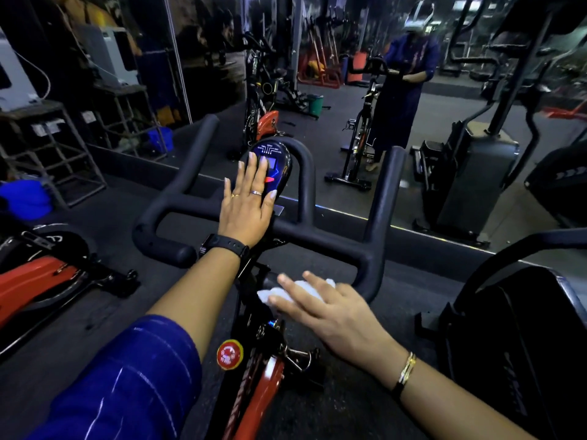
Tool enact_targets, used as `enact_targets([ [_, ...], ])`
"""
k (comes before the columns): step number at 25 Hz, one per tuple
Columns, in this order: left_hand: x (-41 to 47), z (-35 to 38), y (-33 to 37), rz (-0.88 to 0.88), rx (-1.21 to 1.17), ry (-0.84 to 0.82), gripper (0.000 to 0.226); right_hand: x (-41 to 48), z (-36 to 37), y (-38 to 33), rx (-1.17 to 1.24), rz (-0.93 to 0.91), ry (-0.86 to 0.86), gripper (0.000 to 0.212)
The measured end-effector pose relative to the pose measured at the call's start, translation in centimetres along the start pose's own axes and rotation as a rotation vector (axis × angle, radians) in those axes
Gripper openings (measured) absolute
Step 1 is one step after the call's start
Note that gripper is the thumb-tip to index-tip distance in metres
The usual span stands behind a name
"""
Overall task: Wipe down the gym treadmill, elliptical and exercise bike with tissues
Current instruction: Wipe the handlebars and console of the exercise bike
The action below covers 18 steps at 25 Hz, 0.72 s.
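I stand at a red and black exercise bike (254, 401) with black foam handlebars (336, 239). My left hand (247, 204) lies flat, fingers straight, on the bike's oval console (279, 160). My right hand (320, 309) presses a crumpled white tissue (298, 289) onto the near right end of the handlebar, fingers stretched out over it. Most of the tissue is hidden under the fingers. A red round knob (230, 354) sits on the frame below.
A wall mirror (444, 100) ahead reflects me and the bike. Another red bike (41, 281) stands at the left, and a black elliptical (521, 338) at the right. Metal racks (63, 144) with blue bins stand at the far left on the dark floor.
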<state>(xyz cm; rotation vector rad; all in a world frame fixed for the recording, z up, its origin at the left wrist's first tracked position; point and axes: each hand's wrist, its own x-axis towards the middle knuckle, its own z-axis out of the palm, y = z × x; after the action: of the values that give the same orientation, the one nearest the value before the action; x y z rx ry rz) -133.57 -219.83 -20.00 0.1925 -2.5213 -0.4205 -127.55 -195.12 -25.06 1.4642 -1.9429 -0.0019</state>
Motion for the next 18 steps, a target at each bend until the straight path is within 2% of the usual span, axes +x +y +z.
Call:
enact_targets([
  [5,-2.0,-1.8,0.8,-0.065,0.139,-0.116,0.060,-1.3,0.2,0.8,0.095,0.066,0.101,0.052],
  [9,-6.3,-2.5,1.4,0.009,0.175,-0.104,0.050,-4.5,0.4,2.4,0.266,0.167,0.152,0.053],
  [12,-12.7,-3.0,1.2,-0.125,0.107,-0.049,0.049,-5.0,-0.7,2.8,0.335,0.198,0.144,0.053],
  [18,-24.5,-5.0,0.7,-0.294,0.280,-0.150,0.044,-2.7,-3.2,0.6,0.425,0.429,0.019,0.057],
])
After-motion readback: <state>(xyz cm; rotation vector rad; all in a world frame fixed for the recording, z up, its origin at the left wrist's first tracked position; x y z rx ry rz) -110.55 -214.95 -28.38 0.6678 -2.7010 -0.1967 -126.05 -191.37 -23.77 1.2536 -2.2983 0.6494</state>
